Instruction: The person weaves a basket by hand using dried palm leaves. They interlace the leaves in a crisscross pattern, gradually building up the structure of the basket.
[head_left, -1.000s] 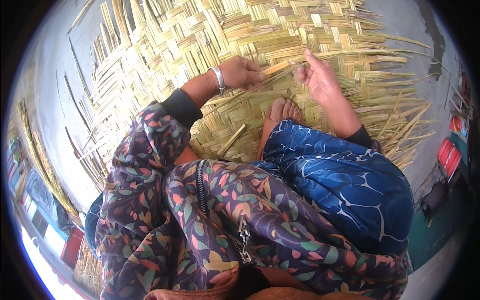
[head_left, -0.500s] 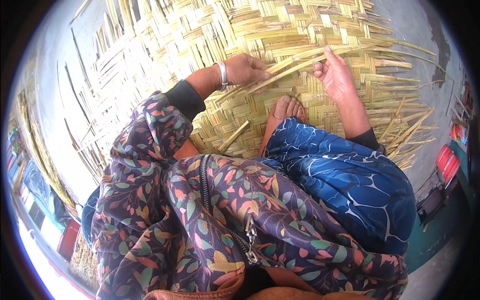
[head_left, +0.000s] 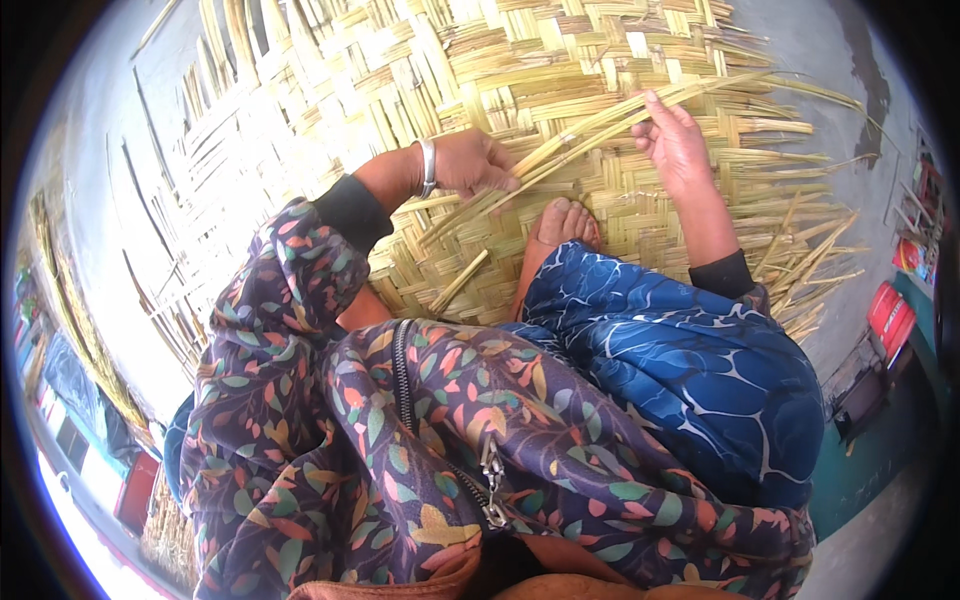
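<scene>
A woven mat (head_left: 540, 60) of pale yellow flattened reeds lies on the floor in front of me. Above it, a few long reed strips (head_left: 574, 136) run slantwise between my two hands. My left hand (head_left: 468, 163), with a silver bangle at the wrist, is closed around the strips near their lower left end. At the upper right, my right hand (head_left: 674, 142) pinches them between thumb and fingers. Past that hand the strips reach over the mat's frayed right edge. My bare foot (head_left: 564, 222) rests on the mat below the strips.
A short loose reed piece (head_left: 460, 281) lies on the mat near my foot. Loose reed ends (head_left: 805, 275) stick out at the right. Long thin stalks (head_left: 85, 320) lie at the far left. A red object (head_left: 891, 318) stands by the right wall.
My left hand has shifted slightly left and down, still gripping the strips. The right hand keeps its pinch and has barely moved. The whole view has shifted a little.
</scene>
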